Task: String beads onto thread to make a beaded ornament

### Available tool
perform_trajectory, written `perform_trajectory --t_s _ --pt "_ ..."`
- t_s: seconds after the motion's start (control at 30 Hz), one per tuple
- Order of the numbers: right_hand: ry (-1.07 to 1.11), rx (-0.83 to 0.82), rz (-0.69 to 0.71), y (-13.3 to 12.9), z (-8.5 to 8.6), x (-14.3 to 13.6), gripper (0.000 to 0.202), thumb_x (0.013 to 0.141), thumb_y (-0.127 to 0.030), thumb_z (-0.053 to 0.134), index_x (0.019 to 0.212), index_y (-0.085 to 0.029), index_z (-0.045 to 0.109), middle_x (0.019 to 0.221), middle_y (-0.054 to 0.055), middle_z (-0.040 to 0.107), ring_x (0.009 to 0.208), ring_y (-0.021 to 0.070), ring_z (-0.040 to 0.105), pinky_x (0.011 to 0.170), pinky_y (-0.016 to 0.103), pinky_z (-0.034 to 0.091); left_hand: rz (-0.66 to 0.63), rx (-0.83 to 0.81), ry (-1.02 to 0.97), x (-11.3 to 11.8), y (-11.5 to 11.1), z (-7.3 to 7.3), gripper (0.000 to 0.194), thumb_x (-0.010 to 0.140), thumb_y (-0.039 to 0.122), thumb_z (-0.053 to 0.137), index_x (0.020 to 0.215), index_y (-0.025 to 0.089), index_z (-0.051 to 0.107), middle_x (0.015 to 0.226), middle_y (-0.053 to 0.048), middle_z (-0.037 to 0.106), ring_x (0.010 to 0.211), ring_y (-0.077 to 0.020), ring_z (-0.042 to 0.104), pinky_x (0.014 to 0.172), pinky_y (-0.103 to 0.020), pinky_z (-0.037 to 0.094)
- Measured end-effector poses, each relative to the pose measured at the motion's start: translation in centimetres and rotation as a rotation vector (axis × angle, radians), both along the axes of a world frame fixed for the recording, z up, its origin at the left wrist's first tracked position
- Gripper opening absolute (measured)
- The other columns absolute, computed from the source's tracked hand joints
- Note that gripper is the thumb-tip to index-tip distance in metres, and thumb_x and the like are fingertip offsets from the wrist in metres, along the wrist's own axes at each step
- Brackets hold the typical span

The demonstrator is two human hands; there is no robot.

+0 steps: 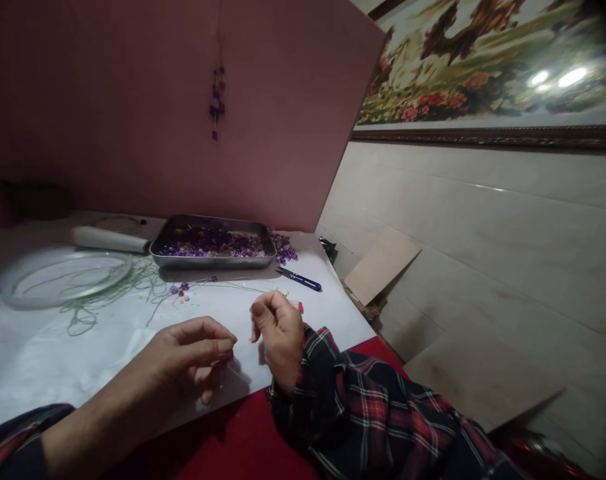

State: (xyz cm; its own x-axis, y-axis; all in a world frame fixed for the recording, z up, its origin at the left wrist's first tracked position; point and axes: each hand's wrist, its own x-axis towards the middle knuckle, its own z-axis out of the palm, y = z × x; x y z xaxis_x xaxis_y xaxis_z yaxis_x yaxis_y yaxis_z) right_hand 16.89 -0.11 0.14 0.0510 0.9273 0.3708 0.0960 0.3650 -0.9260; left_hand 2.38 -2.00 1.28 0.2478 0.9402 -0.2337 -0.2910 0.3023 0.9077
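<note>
Here, both hands (197, 357) near metal tray (213, 262).

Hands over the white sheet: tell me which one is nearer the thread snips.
The right hand. The blue-handled thread snips lie just beyond it, while the left hand is farther from them, off to the left.

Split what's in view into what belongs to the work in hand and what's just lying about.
Likely part of the work: left hand, right hand, metal tray, purple beads, green thread, blue snips.

Likely just about the place: brown board, framed wall picture.
</note>
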Motion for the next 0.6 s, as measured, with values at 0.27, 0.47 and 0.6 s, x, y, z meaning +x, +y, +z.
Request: perform_trajectory --t_s 0.27,0.47,0.6 --pt "0.089 -0.154 0.268 -0.3 0.3 -0.2 0.017 0.071 -0.032 0.068 0.073 -0.017 0.06 0.057 -0.005 0.052 0.049 0.0085 0.044 0.048 0.021 0.035 0.023 -0.021 -0.053 -0.2 0.0 -0.2 0.012 0.064 0.022 0.08 0.061 0.016 0.07 0.046 0.002 0.057 0.038 -0.0082 0.047 0.04 -0.02 0.039" --pt "0.017 -0.104 0.23 -0.9 0.3 -0.2 0.011 0.072 -0.022 0.06 0.064 -0.019 0.053 0.055 -0.006 0.042 0.05 0.0096 0.034 0.047 0.022 0.026 -0.043 0.013 -0.044 0.0 0.1 -1.0 0.012 0.065 0.024 0.078 0.058 0.018 0.07 0.042 -0.001 0.06 0.036 -0.0102 0.049 0.042 -0.021 0.035" --pt "0.061 -0.039 0.171 -1.0 -0.1 -0.4 0.011 0.071 -0.019 0.056 0.063 -0.02 0.049 0.057 -0.005 0.04 0.055 0.0112 0.035 0.051 0.023 0.028 -0.08 0.036 0.036 0.0 0.2 -1.3 0.011 0.066 0.024 0.077 0.059 0.018 0.073 0.036 0.0 0.057 0.036 -0.011 0.049 0.044 -0.022 0.036"
